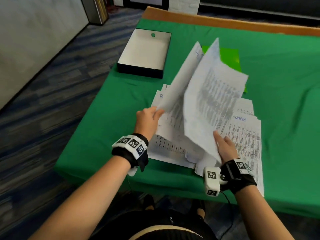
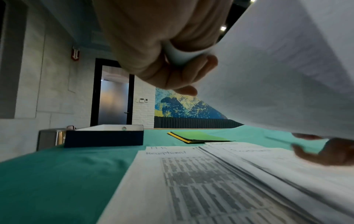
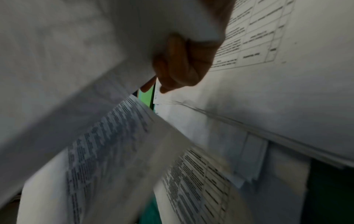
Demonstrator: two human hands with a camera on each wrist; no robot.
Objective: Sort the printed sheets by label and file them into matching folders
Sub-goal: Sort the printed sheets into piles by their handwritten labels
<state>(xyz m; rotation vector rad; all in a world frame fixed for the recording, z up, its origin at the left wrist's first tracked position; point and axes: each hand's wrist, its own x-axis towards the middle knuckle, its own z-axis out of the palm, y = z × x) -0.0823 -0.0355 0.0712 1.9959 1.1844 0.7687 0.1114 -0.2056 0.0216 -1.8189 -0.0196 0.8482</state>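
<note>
Printed sheets with handwritten labels lie in overlapping stacks [image 1: 245, 135] on the green cloth. My left hand [image 1: 149, 118] pinches the edge of a raised sheet [image 1: 180, 87]; the left wrist view shows its fingers [image 2: 172, 71] curled round the paper's edge. My right hand [image 1: 225, 146] grips the lower edge of a second lifted sheet [image 1: 214, 101], thumb on top; its fingers [image 3: 180, 66] curl round that paper. A stack of folders, bright green on top [image 1: 228, 58], lies flat behind the sheets, partly hidden by them.
An open, shallow, dark-sided box [image 1: 145, 51] with a white inside stands at the table's far left. The green cloth [image 1: 285, 84] covers the table, with a wooden edge [image 1: 225, 23] at the back. Carpeted floor lies to the left.
</note>
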